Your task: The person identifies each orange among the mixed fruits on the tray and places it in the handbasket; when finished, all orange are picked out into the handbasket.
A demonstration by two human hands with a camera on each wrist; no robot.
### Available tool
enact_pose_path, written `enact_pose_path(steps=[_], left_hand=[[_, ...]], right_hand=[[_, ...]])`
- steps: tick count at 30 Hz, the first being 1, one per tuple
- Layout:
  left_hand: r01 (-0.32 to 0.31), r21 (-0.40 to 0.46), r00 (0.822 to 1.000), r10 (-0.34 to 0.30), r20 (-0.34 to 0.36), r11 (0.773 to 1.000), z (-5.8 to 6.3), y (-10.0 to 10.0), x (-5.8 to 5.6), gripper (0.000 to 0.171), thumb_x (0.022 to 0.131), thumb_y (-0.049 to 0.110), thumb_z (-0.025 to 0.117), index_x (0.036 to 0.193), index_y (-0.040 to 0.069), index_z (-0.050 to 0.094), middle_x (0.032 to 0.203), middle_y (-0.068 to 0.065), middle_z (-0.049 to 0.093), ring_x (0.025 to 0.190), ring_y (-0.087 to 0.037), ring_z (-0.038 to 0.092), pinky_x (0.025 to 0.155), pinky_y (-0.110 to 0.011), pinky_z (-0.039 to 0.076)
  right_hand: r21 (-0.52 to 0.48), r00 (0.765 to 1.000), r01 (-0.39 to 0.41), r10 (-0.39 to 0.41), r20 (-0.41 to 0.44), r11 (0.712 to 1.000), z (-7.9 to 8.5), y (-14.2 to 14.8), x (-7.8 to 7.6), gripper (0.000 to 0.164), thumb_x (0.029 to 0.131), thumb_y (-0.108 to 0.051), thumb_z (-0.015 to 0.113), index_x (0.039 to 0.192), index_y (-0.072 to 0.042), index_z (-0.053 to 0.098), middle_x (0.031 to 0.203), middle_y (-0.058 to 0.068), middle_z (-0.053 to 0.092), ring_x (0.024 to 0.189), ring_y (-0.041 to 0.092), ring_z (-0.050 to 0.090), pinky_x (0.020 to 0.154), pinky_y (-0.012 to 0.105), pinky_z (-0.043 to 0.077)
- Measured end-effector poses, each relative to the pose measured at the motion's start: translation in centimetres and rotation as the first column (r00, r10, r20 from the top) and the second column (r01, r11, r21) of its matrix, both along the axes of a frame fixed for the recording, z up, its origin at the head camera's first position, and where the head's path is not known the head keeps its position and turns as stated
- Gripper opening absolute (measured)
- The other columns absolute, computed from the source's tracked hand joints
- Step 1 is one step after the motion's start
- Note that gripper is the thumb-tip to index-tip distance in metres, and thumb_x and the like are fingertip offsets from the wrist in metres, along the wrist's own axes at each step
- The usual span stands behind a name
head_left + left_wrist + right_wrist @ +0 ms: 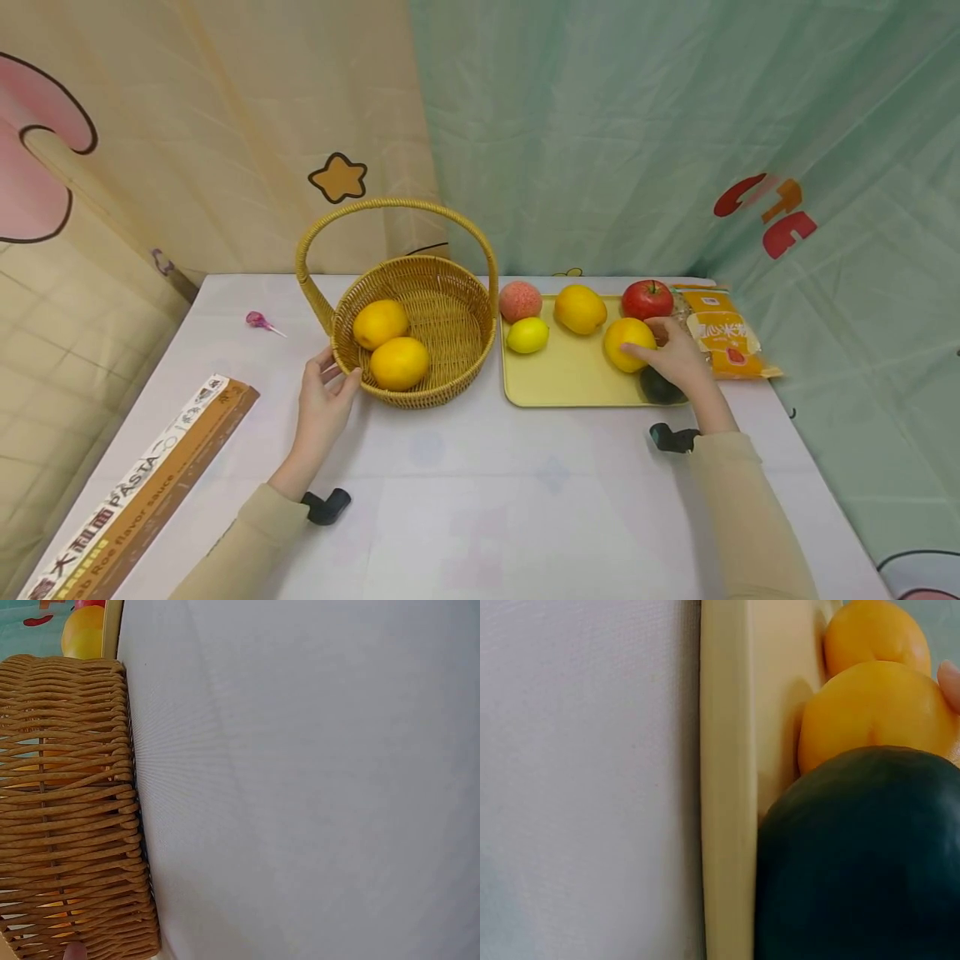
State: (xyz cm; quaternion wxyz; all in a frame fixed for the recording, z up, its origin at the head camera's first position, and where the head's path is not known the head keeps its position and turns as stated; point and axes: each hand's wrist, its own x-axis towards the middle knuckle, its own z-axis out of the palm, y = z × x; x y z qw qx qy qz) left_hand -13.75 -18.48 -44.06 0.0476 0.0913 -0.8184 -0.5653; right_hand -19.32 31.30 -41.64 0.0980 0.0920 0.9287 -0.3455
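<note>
My left hand (324, 408) grips the left front side of a round wicker basket (450, 380), thumb at the rim; a fingertip (75, 951) shows against the weave in the left wrist view. Inside the basket lie two yellow-orange fruits (400, 364). On the right, my right hand (678, 358) holds another round yellow-orange fruit (627, 344) between thumb and fingers, over a pale yellow tray (558, 387). Right by that hand sits a dark green fruit (870, 862), mostly covered by it in the head view.
The tray also bears a lemon (528, 335), a yellow-orange fruit (581, 309), a pink peach-like fruit (521, 301) and a red apple (647, 299). An orange food bag (726, 333) lies to its right. Far left are a lollipop (258, 321) and a long pasta box (142, 492).
</note>
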Motion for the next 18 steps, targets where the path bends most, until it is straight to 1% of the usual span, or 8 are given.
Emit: enact_pose_path(steps=[3, 7, 14, 18], left_hand=[[-0.001, 0.001, 1.0, 0.001, -0.001, 1.0, 0.01, 0.0, 0.01, 0.064, 0.099, 0.014, 0.056, 0.151, -0.002, 0.022, 0.151, -0.022, 0.033, 0.134, -0.034, 0.042, 0.109, -0.043, 0.044], [-0.002, 0.0, 1.0, 0.002, -0.003, 1.0, 0.09, -0.04, 0.1, 0.064, 0.1, 0.014, 0.056, 0.151, -0.002, 0.021, 0.151, -0.023, 0.032, 0.135, -0.035, 0.041, 0.11, -0.043, 0.044], [0.0, -0.002, 1.0, 0.0, -0.002, 1.0, 0.06, -0.01, 0.07, 0.064, 0.1, 0.014, 0.056, 0.151, -0.002, 0.022, 0.151, -0.023, 0.033, 0.134, -0.035, 0.041, 0.109, -0.044, 0.045], [0.003, -0.006, 1.0, -0.003, 0.001, 1.0, 0.07, 0.02, 0.06, 0.064, 0.1, 0.015, 0.056, 0.151, -0.002, 0.023, 0.151, -0.022, 0.033, 0.134, -0.034, 0.042, 0.109, -0.043, 0.045]], right_hand=[[-0.003, 1.0, 0.002, -0.002, 0.014, 1.0, -0.02, -0.08, -0.13, 0.104, 0.081, -0.067, 0.066, 0.15, 0.0, 0.025, 0.148, 0.031, 0.037, 0.133, 0.046, 0.037, 0.113, 0.066, 0.032], [0.013, 1.0, -0.002, 0.002, 0.015, 1.0, -0.08, -0.21, -0.4, 0.104, 0.081, -0.065, 0.067, 0.15, 0.0, 0.025, 0.148, 0.032, 0.036, 0.132, 0.047, 0.036, 0.111, 0.067, 0.032], [0.043, 1.0, -0.003, 0.004, -0.018, 0.999, -0.43, -0.5, -0.57, 0.095, 0.083, -0.058, 0.07, 0.146, 0.0, 0.03, 0.146, 0.029, 0.038, 0.128, 0.046, 0.036, 0.108, 0.066, 0.035], [0.025, 0.999, 0.001, 0.0, -0.047, 1.0, -0.21, -0.7, -0.33, 0.09, 0.084, -0.051, 0.072, 0.145, 0.001, 0.03, 0.146, 0.028, 0.038, 0.128, 0.045, 0.037, 0.108, 0.064, 0.037]])
